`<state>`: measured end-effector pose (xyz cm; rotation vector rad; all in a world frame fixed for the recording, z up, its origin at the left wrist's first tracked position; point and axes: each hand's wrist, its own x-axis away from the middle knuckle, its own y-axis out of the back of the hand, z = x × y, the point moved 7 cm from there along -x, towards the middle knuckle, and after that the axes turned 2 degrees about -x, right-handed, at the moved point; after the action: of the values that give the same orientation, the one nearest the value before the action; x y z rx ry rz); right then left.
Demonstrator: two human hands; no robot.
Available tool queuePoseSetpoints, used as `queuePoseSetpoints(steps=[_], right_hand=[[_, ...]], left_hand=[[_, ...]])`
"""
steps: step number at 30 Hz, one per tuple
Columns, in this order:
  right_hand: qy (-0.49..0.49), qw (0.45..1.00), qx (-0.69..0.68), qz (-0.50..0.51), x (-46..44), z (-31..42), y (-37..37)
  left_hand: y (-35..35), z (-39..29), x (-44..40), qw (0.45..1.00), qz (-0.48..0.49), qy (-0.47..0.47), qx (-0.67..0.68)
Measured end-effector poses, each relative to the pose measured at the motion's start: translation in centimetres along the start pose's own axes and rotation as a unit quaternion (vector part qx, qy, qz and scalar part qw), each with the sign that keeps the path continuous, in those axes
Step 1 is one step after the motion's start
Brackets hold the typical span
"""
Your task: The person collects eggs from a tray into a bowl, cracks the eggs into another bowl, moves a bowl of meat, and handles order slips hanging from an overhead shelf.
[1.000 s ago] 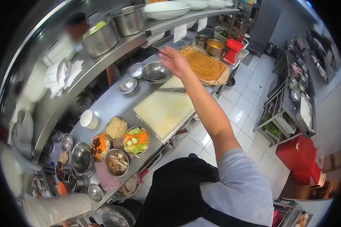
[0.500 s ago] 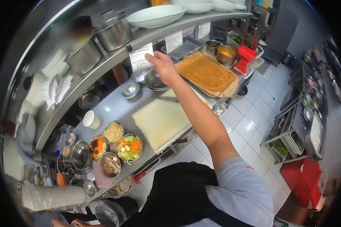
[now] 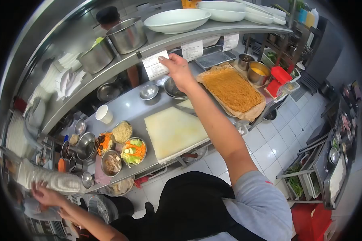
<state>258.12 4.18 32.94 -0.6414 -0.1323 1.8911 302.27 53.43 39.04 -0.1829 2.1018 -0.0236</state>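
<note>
Raised in front of the metal shelf, my right hand [image 3: 180, 73] pinches the edge of a printed order slip [image 3: 156, 65] between thumb and fingers. The slip hangs just below the shelf edge. At the lower left, my left hand [image 3: 46, 195] is held out with its fingers apart and nothing in it, close to a long stack of white bowls [image 3: 52, 178]. Beneath my right arm lies a pale cutting board [image 3: 173, 132] with a knife [image 3: 189, 109] on its far side, partly hidden by the arm.
Bowls of cut vegetables [image 3: 133, 152], noodles [image 3: 122, 131] and meat [image 3: 111, 163] stand left of the board. A paper-lined tray of orange-brown food [image 3: 233, 90] lies to the right. Other slips [image 3: 192, 50] hang along the shelf. Another person's hand [image 3: 68, 217] is near my left forearm.
My view has shifted, and the counter sits differently in it. My left arm has come into view at the lower left. My right hand stays on the slip.
</note>
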Motion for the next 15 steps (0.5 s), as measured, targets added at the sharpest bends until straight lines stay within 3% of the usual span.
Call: queuePoseSetpoints(steps=[1,4,6,9,12,15], right_hand=[[0.000,1.000,-0.002,0.005,-0.1,0.0,-0.1],[-0.003,1.000,0.006,0.014,-0.4,-0.2,0.1],[-0.020,0.999,-0.030,0.032,-0.5,-0.3,0.1],[-0.034,0.999,-0.027,0.033,-0.8,-0.5,0.3],[-0.041,0.997,-0.055,0.040,-0.6,-0.4,-0.3],[-0.045,0.992,-0.106,0.051,0.2,0.1,-0.6]], left_hand=[[-2.8,-4.2,2.4,0.999,0.033,0.037,0.004],[-10.4,-7.5,8.8,0.966,0.174,0.072,0.176],[-17.3,-12.7,14.7,0.889,0.341,0.145,0.269],[-22.7,-16.8,19.3,0.811,0.460,0.199,0.301],[-28.3,-19.7,22.3,0.731,0.518,0.260,0.361],[-33.6,-22.6,24.1,0.700,0.506,0.306,0.401]])
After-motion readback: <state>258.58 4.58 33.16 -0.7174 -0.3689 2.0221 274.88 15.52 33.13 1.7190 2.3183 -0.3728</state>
